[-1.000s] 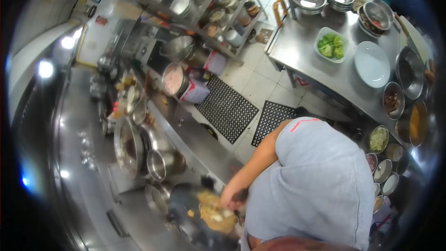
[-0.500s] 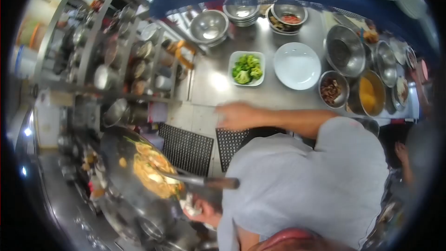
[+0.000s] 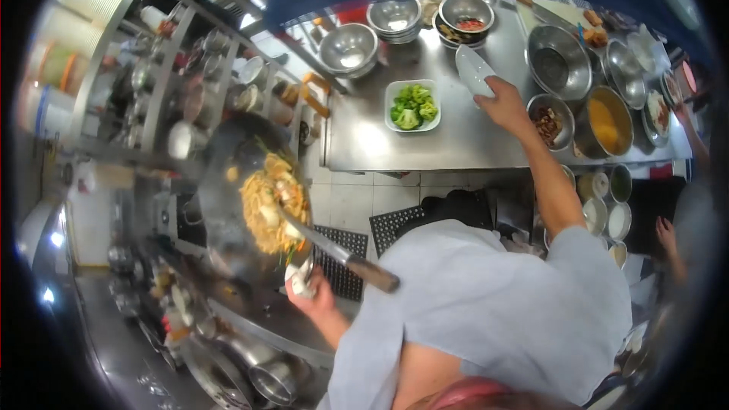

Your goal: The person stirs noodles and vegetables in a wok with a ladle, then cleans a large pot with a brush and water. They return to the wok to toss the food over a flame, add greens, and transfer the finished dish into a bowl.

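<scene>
The wok (image 3: 243, 190) hangs over the floor between the shelf rack (image 3: 152, 68) on the left and the desk (image 3: 425, 140) on the right, noodles (image 3: 273, 201) in it and a ladle (image 3: 334, 250) lying across them. The left hand (image 3: 307, 292) grips the wok's near edge. On the desk, the broccoli dish (image 3: 412, 106) sits left of the plate (image 3: 474, 70), which the right hand (image 3: 503, 102) tilts up. Metal bowls (image 3: 349, 45) stand behind the dish; pots (image 3: 558, 64) stand right of the plate.

No words, numbers or signs can be read on any bowl, pan, shelf or wall here; everything is too blurry.
</scene>
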A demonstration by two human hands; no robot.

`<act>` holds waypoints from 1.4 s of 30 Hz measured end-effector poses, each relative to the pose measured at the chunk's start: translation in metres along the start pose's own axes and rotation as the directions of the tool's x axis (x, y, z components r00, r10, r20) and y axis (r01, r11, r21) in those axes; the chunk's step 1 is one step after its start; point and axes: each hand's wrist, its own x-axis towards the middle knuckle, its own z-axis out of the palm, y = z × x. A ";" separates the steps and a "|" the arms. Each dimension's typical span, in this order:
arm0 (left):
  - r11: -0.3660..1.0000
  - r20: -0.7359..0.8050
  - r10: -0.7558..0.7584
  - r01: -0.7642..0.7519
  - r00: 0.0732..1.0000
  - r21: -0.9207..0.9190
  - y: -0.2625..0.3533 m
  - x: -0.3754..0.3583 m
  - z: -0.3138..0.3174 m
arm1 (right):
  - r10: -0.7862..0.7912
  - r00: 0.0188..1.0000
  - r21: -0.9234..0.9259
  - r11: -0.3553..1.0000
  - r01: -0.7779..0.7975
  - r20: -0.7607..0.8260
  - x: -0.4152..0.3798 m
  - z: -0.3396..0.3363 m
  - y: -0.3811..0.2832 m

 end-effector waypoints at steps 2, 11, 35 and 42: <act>0.999 -0.001 0.032 -0.032 1.000 0.021 0.004 0.001 -0.012 | -0.140 0.973 0.087 0.988 0.126 0.183 -0.017 -0.010 -0.057; 0.988 -0.202 0.132 -0.113 0.970 0.100 0.013 -0.019 -0.040 | -0.643 0.703 0.081 0.753 0.653 0.304 -0.056 0.238 -0.143; 0.926 -0.377 0.334 -0.376 0.864 -0.040 -0.052 -0.107 -0.031 | -0.749 0.470 -0.103 0.482 0.870 0.468 0.182 0.312 -0.083; 0.918 -0.519 0.350 -0.395 0.780 0.026 -0.047 -0.108 -0.061 | -0.578 0.517 0.364 0.809 0.461 0.631 0.139 0.271 -0.178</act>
